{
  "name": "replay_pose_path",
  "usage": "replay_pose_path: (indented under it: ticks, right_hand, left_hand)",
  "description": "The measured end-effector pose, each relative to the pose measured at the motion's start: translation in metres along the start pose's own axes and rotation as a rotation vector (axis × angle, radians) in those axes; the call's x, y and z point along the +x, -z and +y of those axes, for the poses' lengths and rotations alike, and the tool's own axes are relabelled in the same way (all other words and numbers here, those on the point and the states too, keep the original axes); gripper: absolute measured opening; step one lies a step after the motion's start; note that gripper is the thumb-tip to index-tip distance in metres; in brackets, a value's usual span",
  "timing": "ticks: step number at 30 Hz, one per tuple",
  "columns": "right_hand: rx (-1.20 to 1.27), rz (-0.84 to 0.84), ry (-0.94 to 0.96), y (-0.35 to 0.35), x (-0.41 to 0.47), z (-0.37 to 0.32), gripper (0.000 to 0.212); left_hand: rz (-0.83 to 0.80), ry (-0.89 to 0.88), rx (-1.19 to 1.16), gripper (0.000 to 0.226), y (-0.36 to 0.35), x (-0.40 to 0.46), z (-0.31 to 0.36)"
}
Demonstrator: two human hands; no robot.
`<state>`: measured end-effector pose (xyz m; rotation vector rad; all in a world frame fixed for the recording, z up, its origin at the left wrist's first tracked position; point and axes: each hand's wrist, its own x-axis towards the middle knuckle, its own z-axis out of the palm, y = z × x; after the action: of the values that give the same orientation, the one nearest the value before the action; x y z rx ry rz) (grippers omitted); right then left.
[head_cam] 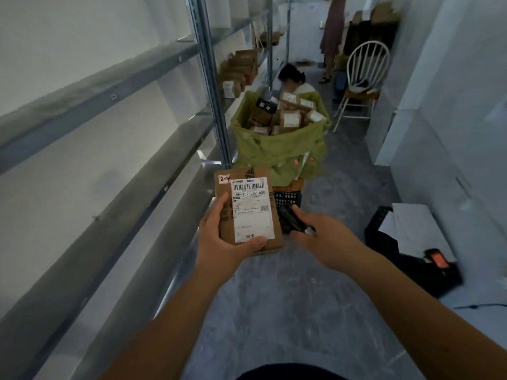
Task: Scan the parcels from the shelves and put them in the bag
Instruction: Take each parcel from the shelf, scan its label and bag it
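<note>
Before the crumpled green bag (285, 152), hands clamped — left (219, 242) on a flat cardboard parcel (248, 209), right (326, 237) on a black scanner (292, 219).

Both hands (219, 237) (323, 234) gripping (arms outstretched).

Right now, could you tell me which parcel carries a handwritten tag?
The brown parcel in the left hand: a "2-4" sticker sits at its top-left corner; none shows on the bagged ones.

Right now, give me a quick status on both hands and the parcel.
Left hand grips parcel, label up. Right hand holds dark scanner beside it. Green bag ahead, open, already holding parcels; path clear.
</note>
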<state>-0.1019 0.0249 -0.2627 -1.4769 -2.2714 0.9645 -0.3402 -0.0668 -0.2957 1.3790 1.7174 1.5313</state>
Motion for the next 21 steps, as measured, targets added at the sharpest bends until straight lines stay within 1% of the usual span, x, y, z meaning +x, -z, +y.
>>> replay_pose_path:
  ticks: [5, 7, 10, 14, 18, 21]
  right_hand:
    - [0.076, -0.058, -0.039, 0.037, 0.058, 0.025, 0.067]
    - [0.064, -0.056, -0.040, 0.046, 0.079, 0.029, 0.066]
    - [0.021, -0.041, -0.060, 0.054, 0.111, 0.031, 0.065]
    - [-0.064, 0.020, -0.083, 0.054, 0.160, 0.031, 0.064]
    - [-0.197, 0.118, -0.136, 0.046, 0.209, 0.022, 0.066]
    - [-0.239, 0.162, -0.168, 0.039, 0.248, 0.010, 0.068]
  left_hand:
    - [-0.012, 0.006, -0.037, 0.119, -0.043, 0.057, 0.005]
    - [-0.022, -0.013, -0.039, 0.115, -0.055, 0.080, 0.004]
    - [-0.046, 0.003, -0.079, 0.119, -0.068, 0.116, -0.005]
    - [-0.089, -0.016, -0.082, 0.115, -0.074, 0.172, -0.031]
    - [-0.129, -0.017, -0.046, 0.116, -0.072, 0.236, -0.063]
    - [-0.176, -0.019, -0.040, 0.115, -0.066, 0.285, -0.085]
